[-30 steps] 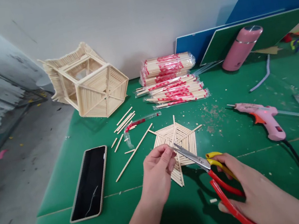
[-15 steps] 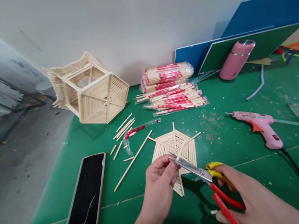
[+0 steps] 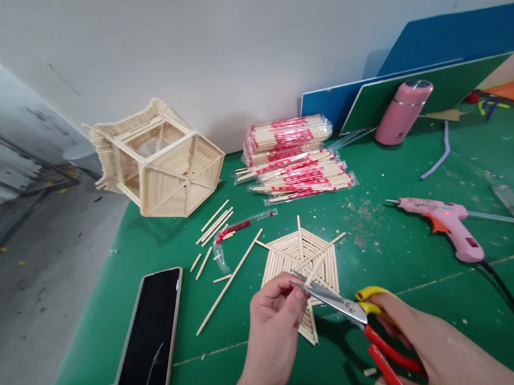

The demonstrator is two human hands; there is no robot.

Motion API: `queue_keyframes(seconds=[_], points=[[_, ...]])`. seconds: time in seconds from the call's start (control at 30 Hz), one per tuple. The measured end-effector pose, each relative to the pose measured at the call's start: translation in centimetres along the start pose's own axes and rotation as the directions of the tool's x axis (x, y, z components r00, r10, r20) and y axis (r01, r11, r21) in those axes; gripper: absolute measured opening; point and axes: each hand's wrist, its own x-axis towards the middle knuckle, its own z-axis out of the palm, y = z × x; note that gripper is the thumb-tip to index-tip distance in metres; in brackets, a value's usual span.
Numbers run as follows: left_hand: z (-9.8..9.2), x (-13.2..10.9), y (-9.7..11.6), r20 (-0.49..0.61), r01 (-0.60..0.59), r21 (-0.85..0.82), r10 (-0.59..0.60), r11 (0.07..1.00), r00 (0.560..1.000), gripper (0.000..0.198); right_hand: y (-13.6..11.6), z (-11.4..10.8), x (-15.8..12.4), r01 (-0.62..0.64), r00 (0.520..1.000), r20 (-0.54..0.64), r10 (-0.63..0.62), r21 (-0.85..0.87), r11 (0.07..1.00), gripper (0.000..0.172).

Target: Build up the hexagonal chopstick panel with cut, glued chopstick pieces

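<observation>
My left hand (image 3: 279,323) is closed in a pinch at the end of a short wooden stick (image 3: 316,269), its tip partly hidden by the fingers. My right hand (image 3: 423,342) grips scissors (image 3: 342,306) with red and yellow handles. Their blades reach across the stick right at my left fingertips. Beneath both lies a flat, web-like panel of wooden sticks (image 3: 321,237), partly covered by my left hand and the blades. A small cut stick piece (image 3: 370,372) is near my right fingers.
A stick-built lantern-like frame (image 3: 179,172) stands back left, beside wrapped chopstick packs (image 3: 296,166). Loose sticks (image 3: 216,225) and a phone (image 3: 146,339) lie left. Rightward are a pink glue gun (image 3: 444,223) with a cord and a pink bottle (image 3: 404,112).
The view has shifted slightly, so things sit a little lower. The scissor handles look somewhat closer together, and the small cut piece now shows apart from my right fingers.
</observation>
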Motion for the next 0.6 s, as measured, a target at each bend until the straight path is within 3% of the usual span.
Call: queue_keyframes(seconds=[0.37, 0.47, 0.6], points=[[-0.06, -0.01, -0.12, 0.024, 0.046, -0.019, -0.046, 0.999, 0.999, 0.015, -0.12, 0.05, 0.00, -0.018, 0.999, -0.031, 0.018, -0.008, 1.000, 0.054], [-0.08, -0.14, -0.19, 0.034, 0.060, -0.026, -0.059, 0.998, 0.998, 0.016, -0.46, 0.06, 0.03, -0.026, 0.996, -0.080, 0.025, -0.017, 1.000, 0.046], [-0.26, -0.40, -0.07, 0.094, 0.062, -0.008, -0.060, 0.998, 0.994, 0.015, -0.68, -0.14, 0.13, -0.020, 0.999, -0.039, 0.019, -0.026, 0.999, 0.032]])
